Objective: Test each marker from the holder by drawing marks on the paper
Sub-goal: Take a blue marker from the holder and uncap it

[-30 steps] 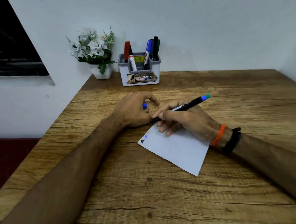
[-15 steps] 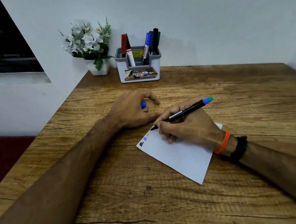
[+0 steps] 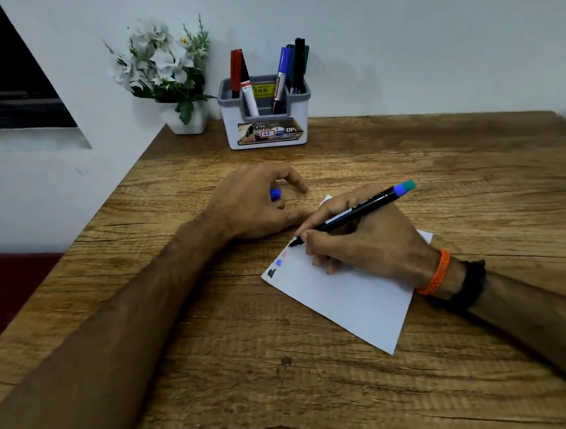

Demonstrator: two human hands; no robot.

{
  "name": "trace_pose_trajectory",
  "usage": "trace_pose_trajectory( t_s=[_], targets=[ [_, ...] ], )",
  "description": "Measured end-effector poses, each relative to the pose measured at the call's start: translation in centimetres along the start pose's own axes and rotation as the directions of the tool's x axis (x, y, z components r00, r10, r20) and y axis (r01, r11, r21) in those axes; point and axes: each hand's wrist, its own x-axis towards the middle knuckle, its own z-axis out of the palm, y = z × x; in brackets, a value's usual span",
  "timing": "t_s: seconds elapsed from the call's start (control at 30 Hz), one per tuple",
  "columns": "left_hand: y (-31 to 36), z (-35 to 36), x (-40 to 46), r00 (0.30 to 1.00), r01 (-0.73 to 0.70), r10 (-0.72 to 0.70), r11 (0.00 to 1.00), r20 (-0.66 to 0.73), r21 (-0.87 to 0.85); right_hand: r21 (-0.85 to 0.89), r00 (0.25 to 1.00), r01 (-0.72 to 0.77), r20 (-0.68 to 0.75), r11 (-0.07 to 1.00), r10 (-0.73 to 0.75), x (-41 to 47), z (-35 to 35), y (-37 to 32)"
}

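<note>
My right hand [image 3: 367,238] grips a black marker [image 3: 358,210] with a blue-green end, its tip touching the left edge of the white paper [image 3: 347,297]. Three small marks, black, blue and faint red, sit along that edge [image 3: 276,265]. My left hand [image 3: 257,202] rests on the table beside the paper's top corner, fingers curled round a blue cap [image 3: 275,194]. The white and grey holder [image 3: 264,115] stands at the back with several markers upright in it: red, blue, green and black.
A small white pot of artificial white flowers [image 3: 168,75] stands left of the holder against the wall. The wooden table [image 3: 286,381] ends at its left edge near a white wall. An orange band and a black band circle my right wrist.
My right hand has slid the marker tip down and left onto the paper's edge. The left hand stays put with the cap. The view has tilted slightly.
</note>
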Motion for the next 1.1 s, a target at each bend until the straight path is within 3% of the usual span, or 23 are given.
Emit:
trace_pose_trajectory(
  t_s=[1.1],
  targets=[
    [0.8,-0.44,-0.25,1.0,-0.002,0.002,1.0,-0.017,-0.01,-0.014,0.999,-0.025,-0.029,1.0,0.024,-0.09,0.15,-0.29]
  ],
)
